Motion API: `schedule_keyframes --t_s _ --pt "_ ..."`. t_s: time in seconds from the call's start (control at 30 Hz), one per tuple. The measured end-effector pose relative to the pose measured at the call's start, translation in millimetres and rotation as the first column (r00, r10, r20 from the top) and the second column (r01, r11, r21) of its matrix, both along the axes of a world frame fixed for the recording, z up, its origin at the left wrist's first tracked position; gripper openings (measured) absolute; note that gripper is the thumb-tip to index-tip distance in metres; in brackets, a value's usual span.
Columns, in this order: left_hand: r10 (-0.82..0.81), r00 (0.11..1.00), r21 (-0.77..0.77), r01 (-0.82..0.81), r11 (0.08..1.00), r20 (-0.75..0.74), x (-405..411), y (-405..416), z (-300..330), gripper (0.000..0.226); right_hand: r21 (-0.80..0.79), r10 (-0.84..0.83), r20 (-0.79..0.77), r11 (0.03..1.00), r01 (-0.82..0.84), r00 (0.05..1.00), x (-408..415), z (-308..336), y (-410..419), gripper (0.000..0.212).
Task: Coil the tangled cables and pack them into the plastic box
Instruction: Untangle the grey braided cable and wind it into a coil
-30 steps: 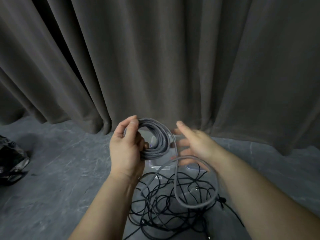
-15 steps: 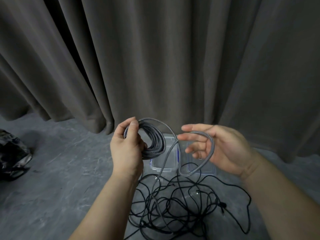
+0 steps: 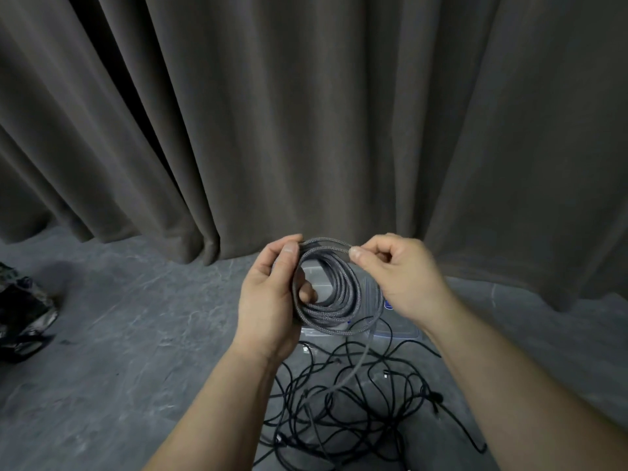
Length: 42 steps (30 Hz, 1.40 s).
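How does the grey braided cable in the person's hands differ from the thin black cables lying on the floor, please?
The grey braided cable is thicker and paler than the thin black cables. The grey one is mostly wound into neat round loops; the black ones sprawl in a loose tangle. The grey coil is held up, gripped by the left hand and pinched at the top by the right hand, while the black ones lie on the floor. Neither is in the clear plastic box yet.

The coil (image 3: 334, 294) is grey with a fine braided weave. The tangle (image 3: 356, 402) is black, with small silver plug tips. The box (image 3: 401, 329) is clear plastic with a blue label. The floor (image 3: 136, 334) is grey with pale marbled veins. The curtain (image 3: 306, 113) is plain dark taupe.
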State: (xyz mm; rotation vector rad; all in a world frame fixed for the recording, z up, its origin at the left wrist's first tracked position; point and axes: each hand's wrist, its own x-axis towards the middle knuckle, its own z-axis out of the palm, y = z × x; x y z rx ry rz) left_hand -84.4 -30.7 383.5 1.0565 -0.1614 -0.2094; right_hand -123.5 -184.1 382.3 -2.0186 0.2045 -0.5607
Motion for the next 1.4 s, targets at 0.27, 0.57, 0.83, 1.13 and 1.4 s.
schedule_keyframes --t_s 0.27,0.57,0.83,1.13,1.4 --pt "-0.062 0.998 0.008 0.062 0.998 0.014 -4.4 -3.2 -0.3 0.013 0.271 0.0 0.149 0.962 -0.04 0.989 -0.9 -2.7 10.0 0.012" --pt "-0.087 0.996 0.001 0.087 0.996 0.003 -7.9 -5.8 1.8 0.024 0.203 -0.214 0.2 0.964 0.174 0.956 7.3 -12.9 26.3 0.011" --pt "0.126 0.991 -0.044 -0.128 0.991 -0.054 8.5 9.9 3.9 0.013 0.697 0.054 -0.151 0.713 0.067 0.987 5.9 -3.5 17.7 0.022" --pt "0.175 0.981 -0.033 -0.178 0.983 -0.078 13.3 15.6 3.7 0.019 0.638 0.352 -0.245 0.76 -0.124 0.903 -2.2 -7.5 15.4 0.032" --pt "0.15 0.983 -0.086 -0.159 0.984 -0.104 15.8 20.1 4.2 0.016 0.708 0.296 -0.177 0.7 -0.087 0.939 2.8 -10.6 13.4 0.029"
